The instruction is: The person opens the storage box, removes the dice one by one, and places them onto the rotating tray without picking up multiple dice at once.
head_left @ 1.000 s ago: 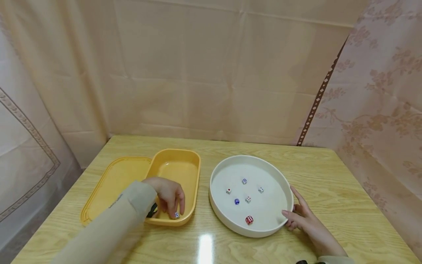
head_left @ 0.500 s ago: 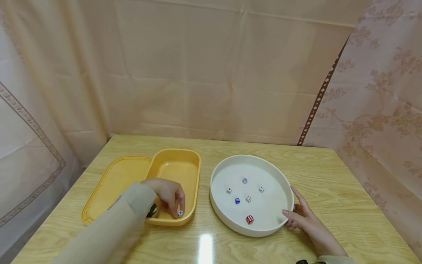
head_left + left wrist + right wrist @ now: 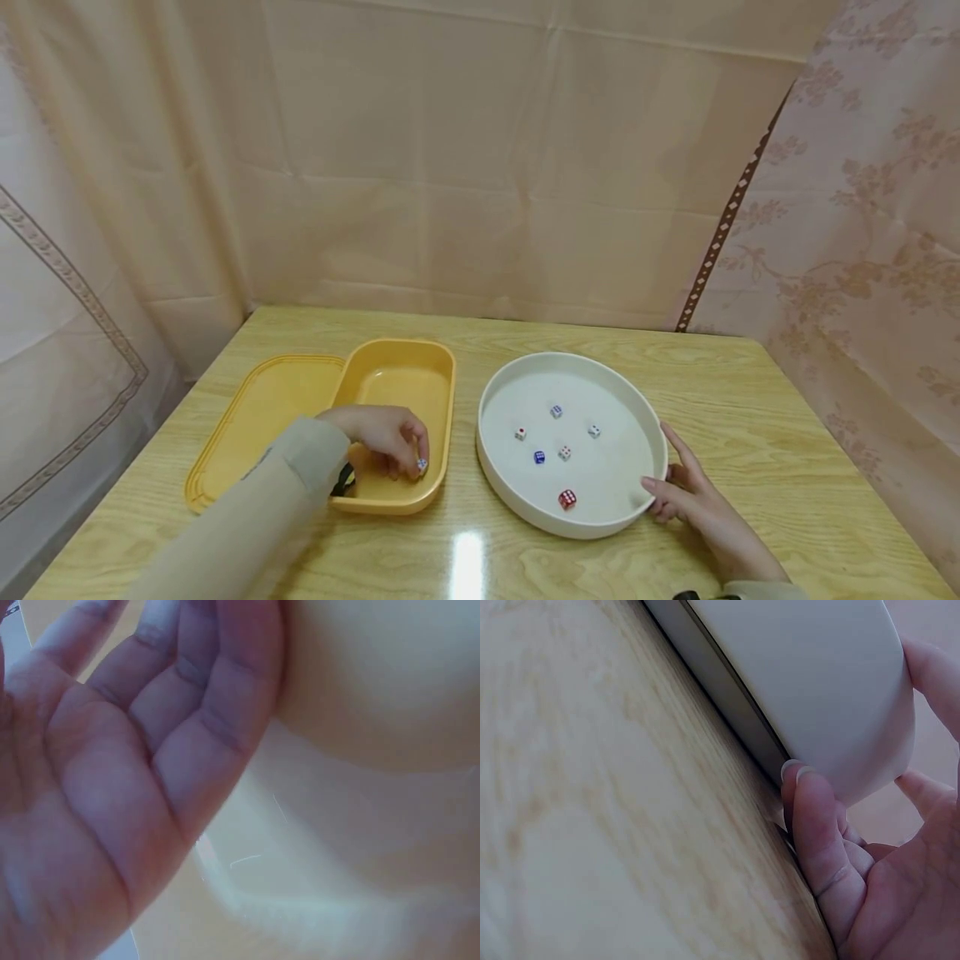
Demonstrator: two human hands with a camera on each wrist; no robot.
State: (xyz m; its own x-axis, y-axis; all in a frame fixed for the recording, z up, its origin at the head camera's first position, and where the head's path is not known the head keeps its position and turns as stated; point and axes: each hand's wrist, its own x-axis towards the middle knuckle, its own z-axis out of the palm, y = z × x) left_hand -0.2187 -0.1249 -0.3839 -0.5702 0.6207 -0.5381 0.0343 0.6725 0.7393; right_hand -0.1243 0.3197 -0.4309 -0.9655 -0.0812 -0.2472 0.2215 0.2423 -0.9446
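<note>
In the head view my left hand [image 3: 382,433] reaches into a yellow rectangular box [image 3: 401,379], pinching a small white die [image 3: 422,466] with blue dots at the fingertips. The left wrist view shows that palm [image 3: 97,795] with curled fingers; the die is out of sight there. My right hand [image 3: 690,492] grips the right side of a round white tray [image 3: 570,379], thumb over the rim; the right wrist view has its fingertips at the tray's bottom edge. Inside the tray lie a red die [image 3: 567,499], a blue die [image 3: 539,457] and several white dice [image 3: 565,453].
A yellow lid [image 3: 262,417] lies left of the box, partly under the left sleeve [image 3: 255,508]. Box, lid and tray stand on a wooden table [image 3: 750,417]. Behind it hangs a beige curtain [image 3: 480,167].
My left hand has moved slightly up and to the right inside the box, and the white die has come along with it. The right hand and the tray stay put.
</note>
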